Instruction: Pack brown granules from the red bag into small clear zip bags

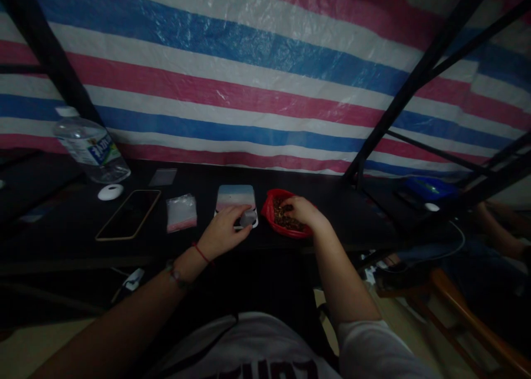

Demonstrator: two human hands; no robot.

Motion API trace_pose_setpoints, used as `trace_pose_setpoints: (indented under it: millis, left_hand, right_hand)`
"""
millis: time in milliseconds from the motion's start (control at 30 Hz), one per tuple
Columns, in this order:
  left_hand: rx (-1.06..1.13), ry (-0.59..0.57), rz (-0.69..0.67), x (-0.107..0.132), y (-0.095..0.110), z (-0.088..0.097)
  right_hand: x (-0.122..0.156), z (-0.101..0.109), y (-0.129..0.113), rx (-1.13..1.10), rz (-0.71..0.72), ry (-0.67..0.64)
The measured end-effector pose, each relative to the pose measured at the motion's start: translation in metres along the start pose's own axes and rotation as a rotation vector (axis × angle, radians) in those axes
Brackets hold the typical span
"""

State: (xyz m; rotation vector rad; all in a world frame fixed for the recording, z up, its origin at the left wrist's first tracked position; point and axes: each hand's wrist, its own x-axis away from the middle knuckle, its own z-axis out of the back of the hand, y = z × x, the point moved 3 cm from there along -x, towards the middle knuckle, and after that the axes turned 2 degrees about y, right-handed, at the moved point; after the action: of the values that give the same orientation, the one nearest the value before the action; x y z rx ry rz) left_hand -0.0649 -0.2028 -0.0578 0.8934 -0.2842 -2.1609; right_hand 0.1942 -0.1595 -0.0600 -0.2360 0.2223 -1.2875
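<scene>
My left hand rests on the dark table, its fingers closed on a small clear packet at the near edge of a flat shiny rectangular object. My right hand reaches into a red bag of small brown pieces, fingers curled among them. What the fingers pinch is hidden. A red string and a bead bracelet circle my left wrist.
A stack of small clear zip bags lies left of the shiny object, then a dark phone, a white cap-like disc and a water bottle. A striped tarp hangs behind. Another person's arm and a blue object are at right.
</scene>
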Motion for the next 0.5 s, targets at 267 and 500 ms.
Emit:
trace_pose_setpoints:
  millis: [267,500]
  left_hand:
    - [0.054,-0.004,-0.035,0.003,0.014,-0.01]
    - [0.193,0.129,-0.091,-0.03,0.045,-0.017]
  right_hand:
    - [0.001,0.005,0.0,-0.058,-0.016,0.049]
    - [0.011,0.012,0.005,-0.076,0.009,0.027]
